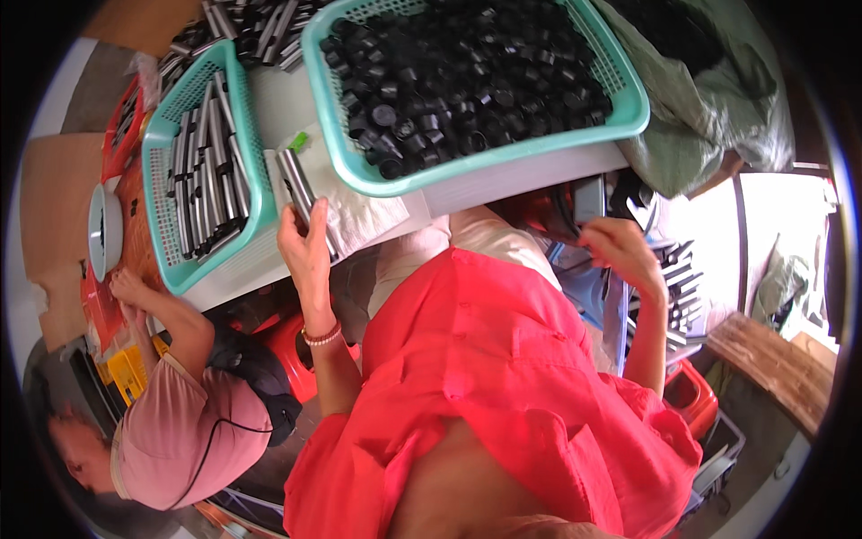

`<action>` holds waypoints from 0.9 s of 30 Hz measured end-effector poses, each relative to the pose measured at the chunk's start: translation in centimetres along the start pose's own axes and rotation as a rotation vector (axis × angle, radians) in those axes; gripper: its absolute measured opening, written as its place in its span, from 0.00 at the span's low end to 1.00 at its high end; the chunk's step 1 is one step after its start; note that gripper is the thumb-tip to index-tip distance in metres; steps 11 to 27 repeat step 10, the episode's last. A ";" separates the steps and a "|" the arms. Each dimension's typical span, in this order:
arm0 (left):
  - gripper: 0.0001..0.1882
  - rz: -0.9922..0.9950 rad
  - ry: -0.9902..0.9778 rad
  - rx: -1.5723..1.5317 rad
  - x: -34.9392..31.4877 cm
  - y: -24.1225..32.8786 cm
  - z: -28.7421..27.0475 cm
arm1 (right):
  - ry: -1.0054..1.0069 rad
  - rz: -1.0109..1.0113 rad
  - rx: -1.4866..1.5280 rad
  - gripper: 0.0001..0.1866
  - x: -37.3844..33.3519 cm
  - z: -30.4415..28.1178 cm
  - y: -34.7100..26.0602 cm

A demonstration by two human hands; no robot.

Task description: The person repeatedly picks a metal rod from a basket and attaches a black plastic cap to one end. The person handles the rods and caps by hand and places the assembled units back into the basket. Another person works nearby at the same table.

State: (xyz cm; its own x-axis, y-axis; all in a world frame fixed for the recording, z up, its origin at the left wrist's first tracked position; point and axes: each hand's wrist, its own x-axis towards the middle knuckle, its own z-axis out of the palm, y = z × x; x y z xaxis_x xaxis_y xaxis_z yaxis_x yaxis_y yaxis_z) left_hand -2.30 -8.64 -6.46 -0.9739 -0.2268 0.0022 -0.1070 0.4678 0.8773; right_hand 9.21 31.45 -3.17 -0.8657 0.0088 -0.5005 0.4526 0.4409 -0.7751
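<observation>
My left hand (305, 250) is closed around a shiny metal tube (296, 180), which slants over a white cloth (359, 216) at the table's near edge. Dark parts show along the tube, but my fingers cover some of it. Out to the right, away from the table, my right hand (624, 255) has its fingers curled together; whether anything is in them I cannot make out. A large teal basket (485, 151) full of small black plastic caps (467, 81) stands ahead. To the left of my left hand, a narrower teal basket (260, 193) holds several metal tubes (211, 171) with black fittings.
More tubes (269, 31) lie at the back of the table. A green sack (709, 99) stands at the far right, above stacked tubes (682, 287). A co-worker in a pink shirt (193, 422) sits at left beside a pale bowl (105, 229). A wooden plank (772, 364) lies right.
</observation>
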 end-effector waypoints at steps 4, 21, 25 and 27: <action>0.23 0.184 0.172 0.266 0.6 -2.2 1.6 | -0.025 -0.194 -0.258 0.10 -0.1 4.6 5.9; 0.34 0.149 0.228 0.415 -1.6 -1.9 1.4 | 0.181 -0.025 -0.279 0.05 -4.0 9.0 10.4; 0.34 0.149 0.228 0.415 -1.6 -1.9 1.4 | 0.181 -0.025 -0.279 0.05 -4.0 9.0 10.4; 0.34 0.149 0.228 0.415 -1.6 -1.9 1.4 | 0.181 -0.025 -0.279 0.05 -4.0 9.0 10.4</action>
